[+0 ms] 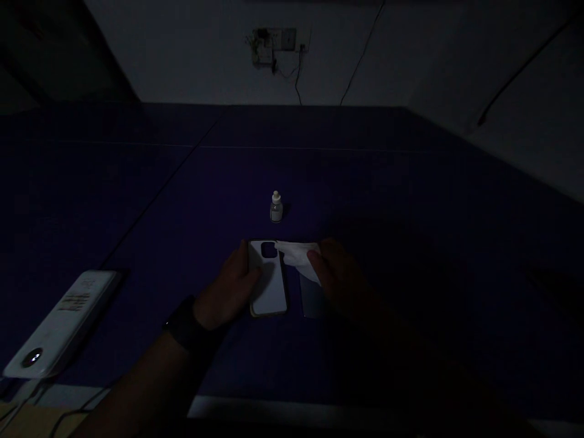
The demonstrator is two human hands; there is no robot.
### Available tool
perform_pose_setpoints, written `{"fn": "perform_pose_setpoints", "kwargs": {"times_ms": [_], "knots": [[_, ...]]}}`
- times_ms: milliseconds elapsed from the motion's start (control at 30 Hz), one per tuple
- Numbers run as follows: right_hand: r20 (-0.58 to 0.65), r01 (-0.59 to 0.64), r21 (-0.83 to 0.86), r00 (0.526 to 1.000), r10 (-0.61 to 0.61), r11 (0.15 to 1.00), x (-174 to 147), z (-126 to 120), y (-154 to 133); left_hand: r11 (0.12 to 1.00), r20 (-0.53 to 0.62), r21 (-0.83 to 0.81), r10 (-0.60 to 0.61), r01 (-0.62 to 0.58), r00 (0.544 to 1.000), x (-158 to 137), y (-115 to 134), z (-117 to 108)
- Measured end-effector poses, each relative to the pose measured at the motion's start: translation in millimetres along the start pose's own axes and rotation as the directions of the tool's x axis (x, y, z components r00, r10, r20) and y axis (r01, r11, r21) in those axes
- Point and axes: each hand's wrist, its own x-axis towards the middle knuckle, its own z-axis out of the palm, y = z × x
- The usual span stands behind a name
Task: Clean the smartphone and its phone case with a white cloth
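Note:
A white phone case with a square camera cutout lies on the dark blue surface. My left hand grips its left edge, thumb on the face and fingers along the side; a dark watch is on that wrist. Pinched in my right hand is a white tissue, whose left end touches the upper right corner of the case. Under the tissue and right hand, a dark flat rectangular thing, perhaps a phone, is partly hidden. Beyond the case stands a small clear bottle with a white cap.
A long white device with a round light and cables sits at the left near the front edge. On the far wall is a socket panel with plugs and hanging wires. The room is very dim.

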Motion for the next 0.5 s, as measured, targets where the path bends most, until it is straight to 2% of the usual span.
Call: {"fn": "perform_pose_setpoints", "kwargs": {"times_ms": [33,100,167,233,300,400,500], "knots": [[-0.029,-0.035,0.033,0.999,0.036,0.999,1.0,-1.0,2.1,0.981,-0.023,0.193,0.003,0.002,1.000,-3.2,2.5,-2.7],[-0.049,-0.091,0.080,0.994,0.095,0.993,3.2,-2.8,4.5,0.864,0.001,0.503,0.026,-0.022,1.000,-7.1,6.0,-11.4],[-0.074,-0.109,0.076,0.991,0.115,0.991,6.2,-4.1,4.0,0.763,0.149,0.628,0.078,-0.155,0.986,-6.9,6.8,-23.8],[-0.122,-0.057,0.012,0.991,0.058,0.998,10.3,-3.9,0.8,0.657,0.335,0.679,0.122,-0.329,0.934,-3.3,3.7,-36.5],[-0.117,0.073,-0.095,0.990,-0.083,0.993,14.9,-0.8,-3.8,0.566,0.442,0.697,0.145,-0.441,0.885,1.3,-3.6,-45.6],[0.066,0.292,-0.219,0.956,-0.285,0.931,20.1,11.4,-9.3,0.551,0.502,0.648,0.210,-0.526,0.839,6.1,-19.7,-50.0],[0.278,0.430,-0.216,0.888,-0.367,0.877,19.6,26.2,-9.4,0.578,0.483,0.595,0.298,-0.559,0.823,7.4,-34.7,-49.7]]}}
